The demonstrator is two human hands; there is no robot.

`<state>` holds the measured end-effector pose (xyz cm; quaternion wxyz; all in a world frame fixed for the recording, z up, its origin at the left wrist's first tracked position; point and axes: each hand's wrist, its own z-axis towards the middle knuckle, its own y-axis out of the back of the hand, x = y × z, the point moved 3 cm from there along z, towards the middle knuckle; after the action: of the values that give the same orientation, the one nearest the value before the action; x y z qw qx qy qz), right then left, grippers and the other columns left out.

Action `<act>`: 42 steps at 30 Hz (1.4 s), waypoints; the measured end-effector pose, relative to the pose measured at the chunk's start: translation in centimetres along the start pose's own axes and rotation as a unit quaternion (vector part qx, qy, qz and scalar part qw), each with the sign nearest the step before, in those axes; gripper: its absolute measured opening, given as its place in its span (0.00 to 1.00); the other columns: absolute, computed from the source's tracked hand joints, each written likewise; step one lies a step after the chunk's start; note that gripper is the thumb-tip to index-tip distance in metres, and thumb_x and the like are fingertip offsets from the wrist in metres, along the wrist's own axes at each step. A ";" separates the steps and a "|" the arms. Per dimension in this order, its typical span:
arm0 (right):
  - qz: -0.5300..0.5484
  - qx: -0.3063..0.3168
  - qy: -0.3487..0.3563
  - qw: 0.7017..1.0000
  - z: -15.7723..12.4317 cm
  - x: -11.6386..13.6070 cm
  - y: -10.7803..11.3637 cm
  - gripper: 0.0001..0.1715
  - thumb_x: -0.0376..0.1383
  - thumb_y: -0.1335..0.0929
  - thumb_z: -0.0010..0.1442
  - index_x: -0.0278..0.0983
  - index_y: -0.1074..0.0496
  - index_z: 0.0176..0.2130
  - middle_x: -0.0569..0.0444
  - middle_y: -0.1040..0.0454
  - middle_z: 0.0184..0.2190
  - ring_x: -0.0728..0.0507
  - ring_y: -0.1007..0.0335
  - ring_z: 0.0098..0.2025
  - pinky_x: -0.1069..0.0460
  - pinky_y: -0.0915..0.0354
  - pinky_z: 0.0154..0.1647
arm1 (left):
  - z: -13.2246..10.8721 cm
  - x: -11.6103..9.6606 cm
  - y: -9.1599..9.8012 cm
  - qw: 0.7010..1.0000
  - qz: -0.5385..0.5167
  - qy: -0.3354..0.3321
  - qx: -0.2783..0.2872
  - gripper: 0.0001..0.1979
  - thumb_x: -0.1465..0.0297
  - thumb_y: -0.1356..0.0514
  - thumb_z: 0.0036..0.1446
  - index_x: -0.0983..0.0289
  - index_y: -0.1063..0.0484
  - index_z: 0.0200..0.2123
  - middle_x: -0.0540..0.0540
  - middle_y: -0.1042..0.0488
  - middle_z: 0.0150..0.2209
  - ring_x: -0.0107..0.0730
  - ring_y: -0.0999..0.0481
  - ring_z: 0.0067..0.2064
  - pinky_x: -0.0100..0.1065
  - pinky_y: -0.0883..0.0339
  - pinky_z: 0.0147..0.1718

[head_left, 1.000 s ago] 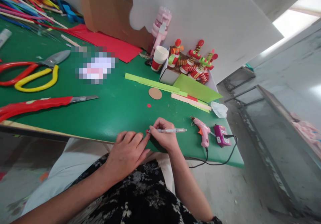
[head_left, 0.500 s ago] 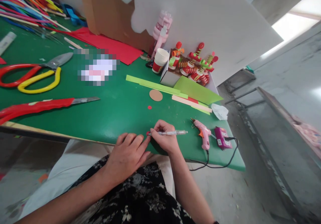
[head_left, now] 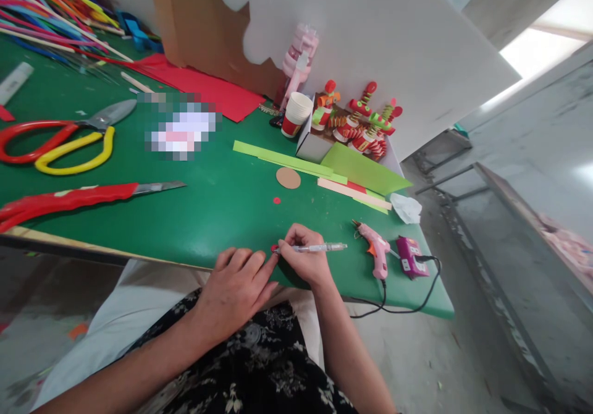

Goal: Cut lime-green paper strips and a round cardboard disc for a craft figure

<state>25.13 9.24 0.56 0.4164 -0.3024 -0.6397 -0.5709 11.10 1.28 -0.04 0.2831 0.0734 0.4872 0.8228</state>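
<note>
My right hand (head_left: 306,253) is closed around a clear-barrelled pen (head_left: 319,248), which lies at a low slant with its back end pointing right. The pen's tip meets a small red paper piece (head_left: 274,249) near the table's front edge. Beside it, my left hand (head_left: 241,278) lies palm down, fingers stretched over the table, the index fingertip at the red piece. Fingers partly cover that piece. Just beyond my hands are a tiny red paper dot (head_left: 277,201) and a brown cardboard disc (head_left: 288,178).
On the green table (head_left: 208,210), left, lie red-and-yellow scissors (head_left: 74,145) and a red-handled knife (head_left: 92,199). A pink glue gun (head_left: 377,250) with its cord and a purple box (head_left: 411,256) stand right. Behind are green paper strips (head_left: 287,162), paper cups (head_left: 297,114) and a box of paper figures (head_left: 356,117).
The camera view has shifted very slightly. Both hands keep nearly the same place, with the pen's tip still at the red piece.
</note>
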 end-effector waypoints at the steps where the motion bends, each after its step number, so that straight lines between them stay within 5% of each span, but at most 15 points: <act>1: 0.005 0.000 -0.002 1.000 0.0 0.0 0.0 0.12 0.39 0.33 0.48 0.40 0.40 0.19 0.63 0.40 0.15 0.52 0.47 0.19 0.55 0.50 0.20 | 0.0 0.0 0.0 1.000 0.000 -0.001 0.000 0.18 0.67 0.46 0.65 0.69 0.25 0.52 0.58 0.26 0.38 0.42 0.35 0.40 0.43 0.44 0.40; 10: 0.181 -0.119 -0.049 0.975 0.4 -0.9 1.0 0.17 0.44 0.28 0.51 0.40 0.38 0.24 0.64 0.38 0.19 0.52 0.48 0.20 0.56 0.48 0.22 | -0.3 0.1 -0.3 1.000 0.004 -0.002 0.000 0.18 0.67 0.46 0.66 0.67 0.27 0.54 0.58 0.24 0.40 0.41 0.33 0.41 0.43 0.42 0.42; 17: 0.208 -0.143 -0.014 0.968 0.8 -1.0 0.8 0.16 0.44 0.24 0.47 0.39 0.31 0.28 0.62 0.34 0.22 0.52 0.42 0.24 0.56 0.42 0.25 | -1.0 0.6 -0.2 0.999 -0.040 -0.006 -0.036 0.20 0.67 0.49 0.68 0.71 0.31 0.57 0.61 0.26 0.42 0.42 0.32 0.43 0.42 0.39 0.43; 22: 0.281 -0.148 -0.058 0.947 1.8 -1.4 0.9 0.26 0.58 0.32 0.54 0.39 0.29 0.36 0.60 0.29 0.18 0.51 0.41 0.17 0.56 0.44 0.18 | 0.3 3.0 0.8 0.989 -0.134 0.010 -0.064 0.23 0.66 0.50 0.68 0.64 0.38 0.63 0.60 0.30 0.49 0.41 0.30 0.50 0.41 0.36 0.48; 24: 0.229 -0.131 -0.054 0.963 2.8 -1.1 1.3 0.29 0.60 0.39 0.60 0.39 0.28 0.38 0.59 0.29 0.17 0.50 0.41 0.15 0.56 0.45 0.17 | 2.5 4.5 1.2 0.987 -0.131 0.009 -0.090 0.23 0.65 0.50 0.68 0.61 0.37 0.63 0.60 0.30 0.49 0.43 0.30 0.51 0.43 0.36 0.49; 26: 0.057 -0.138 -0.025 0.988 4.1 -0.5 2.1 0.25 0.54 0.41 0.66 0.39 0.28 0.39 0.57 0.26 0.20 0.49 0.37 0.18 0.56 0.42 0.21 | 5.7 6.2 1.4 0.986 -0.121 0.001 -0.115 0.22 0.63 0.51 0.68 0.62 0.34 0.62 0.61 0.30 0.48 0.44 0.30 0.50 0.45 0.35 0.49; 29: -0.213 -0.151 0.004 0.965 5.7 0.2 3.7 0.11 0.41 0.37 0.67 0.41 0.27 0.40 0.56 0.22 0.30 0.47 0.28 0.30 0.56 0.40 0.30 | 11.1 8.2 0.9 0.984 -0.120 -0.018 -0.128 0.22 0.62 0.51 0.67 0.65 0.31 0.59 0.62 0.28 0.47 0.44 0.29 0.48 0.46 0.34 0.49; 32: -0.292 -0.135 -0.004 0.947 6.5 -0.1 5.0 0.06 0.33 0.32 0.62 0.43 0.26 0.40 0.56 0.20 0.36 0.45 0.26 0.37 0.55 0.43 0.33 | 15.1 9.8 -0.3 0.984 -0.132 -0.025 -0.119 0.22 0.63 0.52 0.67 0.67 0.28 0.56 0.63 0.27 0.45 0.43 0.29 0.47 0.45 0.33 0.48; 36: -0.344 -0.102 -0.039 0.932 6.6 -1.2 5.9 0.11 0.30 0.34 0.63 0.44 0.26 0.43 0.54 0.20 0.40 0.44 0.26 0.40 0.53 0.45 0.34 | 16.1 11.3 -1.8 0.984 -0.156 -0.005 -0.089 0.19 0.64 0.53 0.66 0.65 0.24 0.46 0.59 0.24 0.38 0.39 0.28 0.42 0.39 0.32 0.45; 42: -0.371 -0.078 -0.066 0.923 6.9 -1.7 5.9 0.07 0.40 0.33 0.66 0.45 0.27 0.45 0.53 0.20 0.38 0.42 0.26 0.38 0.52 0.46 0.33 | 15.2 12.8 -2.4 0.986 -0.164 0.018 -0.021 0.19 0.63 0.52 0.64 0.64 0.23 0.42 0.58 0.21 0.36 0.38 0.27 0.40 0.37 0.32 0.41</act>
<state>29.75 17.16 1.90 0.1068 -0.1117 -0.6853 -0.7116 7.41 20.57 3.75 0.4070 -0.0279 0.4801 0.7766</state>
